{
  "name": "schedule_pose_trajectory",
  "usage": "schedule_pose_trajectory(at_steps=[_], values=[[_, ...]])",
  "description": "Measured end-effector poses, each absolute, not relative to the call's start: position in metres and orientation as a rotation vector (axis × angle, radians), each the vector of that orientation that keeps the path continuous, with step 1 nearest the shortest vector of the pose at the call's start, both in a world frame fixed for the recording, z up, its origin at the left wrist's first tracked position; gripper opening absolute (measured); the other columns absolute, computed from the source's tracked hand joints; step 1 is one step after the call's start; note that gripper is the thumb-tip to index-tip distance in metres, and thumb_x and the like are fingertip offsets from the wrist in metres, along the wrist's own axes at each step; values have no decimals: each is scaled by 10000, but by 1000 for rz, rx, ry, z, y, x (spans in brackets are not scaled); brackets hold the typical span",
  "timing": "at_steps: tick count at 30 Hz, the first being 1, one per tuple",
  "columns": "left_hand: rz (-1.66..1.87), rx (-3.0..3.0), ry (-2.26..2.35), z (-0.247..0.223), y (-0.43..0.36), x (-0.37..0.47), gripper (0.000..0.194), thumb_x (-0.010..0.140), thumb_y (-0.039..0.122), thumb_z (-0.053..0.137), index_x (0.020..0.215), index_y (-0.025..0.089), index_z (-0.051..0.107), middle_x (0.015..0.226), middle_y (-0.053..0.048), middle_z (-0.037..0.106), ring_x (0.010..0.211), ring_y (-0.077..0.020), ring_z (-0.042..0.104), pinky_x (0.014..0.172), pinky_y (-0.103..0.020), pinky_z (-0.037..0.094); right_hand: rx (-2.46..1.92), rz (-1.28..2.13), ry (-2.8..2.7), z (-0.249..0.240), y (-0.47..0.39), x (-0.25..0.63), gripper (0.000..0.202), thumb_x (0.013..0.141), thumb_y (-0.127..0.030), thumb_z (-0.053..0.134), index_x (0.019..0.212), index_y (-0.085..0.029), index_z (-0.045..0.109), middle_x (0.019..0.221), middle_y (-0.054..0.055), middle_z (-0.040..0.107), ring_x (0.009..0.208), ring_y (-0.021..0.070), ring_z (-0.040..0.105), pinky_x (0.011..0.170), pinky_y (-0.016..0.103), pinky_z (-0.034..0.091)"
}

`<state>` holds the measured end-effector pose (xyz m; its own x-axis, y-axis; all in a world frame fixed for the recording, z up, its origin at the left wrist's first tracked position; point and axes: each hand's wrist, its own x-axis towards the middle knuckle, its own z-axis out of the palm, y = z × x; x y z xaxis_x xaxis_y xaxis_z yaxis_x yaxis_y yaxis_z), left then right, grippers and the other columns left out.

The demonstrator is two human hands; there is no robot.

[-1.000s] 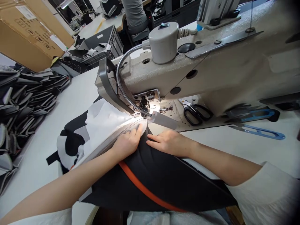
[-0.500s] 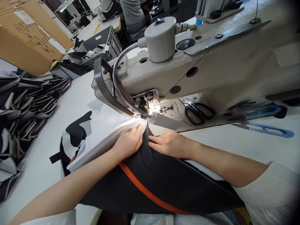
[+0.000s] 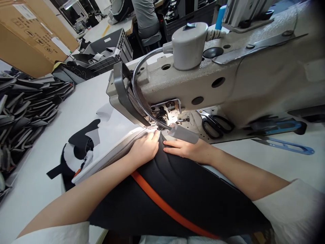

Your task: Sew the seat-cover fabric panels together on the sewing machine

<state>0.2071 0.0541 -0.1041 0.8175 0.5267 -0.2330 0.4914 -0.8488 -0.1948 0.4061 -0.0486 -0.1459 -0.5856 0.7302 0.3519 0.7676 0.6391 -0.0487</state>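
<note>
Black fabric with an orange strip spreads from the sewing machine toward my lap. White fabric with a grey edge joins it on the left. My left hand is closed on the fabric edge just in front of the needle area, its fingertips pinching the seam. My right hand lies flat on the black fabric right of the seam, fingers stretched out. The machine's lamp head covers part of that hand. The needle tip is hidden behind the lamp and fingers.
Black-handled scissors lie on the machine bed, with blue thread snips to their right. Stacked dark pieces fill the left of the table. A grey crate and a cardboard box stand behind; a person sits beyond.
The camera view has shifted slightly, moving the machine rightward in the picture. Both hands keep their places at the seam; the right hand now sits partly behind the lamp head.
</note>
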Motion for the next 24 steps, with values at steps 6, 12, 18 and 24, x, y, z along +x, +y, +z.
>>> schedule_pose_trajectory(at_steps=[6,12,18,24], values=[[545,-3064,-827,-86,54,195,385,875,127,325,1214,169,502,954,-94,585,844,-211,586,716,-305,491,-1134,-279,-2539,-150,-50,396,457,841,-30,408,1224,-240,541,1290,46,545,953,134,585,726,240,456],[436,-3227,-852,-92,63,201,397,865,103,315,1183,173,541,994,-85,611,884,-181,584,810,-309,490,-1299,-362,-2420,-161,-49,365,326,885,-88,430,1137,-210,598,1213,86,595,689,103,586,615,245,420],[490,-3203,-881,-94,64,214,396,823,42,340,1119,154,578,1052,-86,630,949,-188,587,868,-312,473,-1302,-341,-2464,-158,-54,372,424,840,-19,427,1186,-219,568,1250,54,577,758,120,599,680,256,450],[395,-3051,-812,-109,64,220,335,851,75,358,1116,126,558,1033,-119,628,953,-203,599,866,-352,482,-1311,-266,-2404,-155,-45,381,417,831,-43,454,1204,-204,548,1269,58,559,975,155,586,734,249,480]])
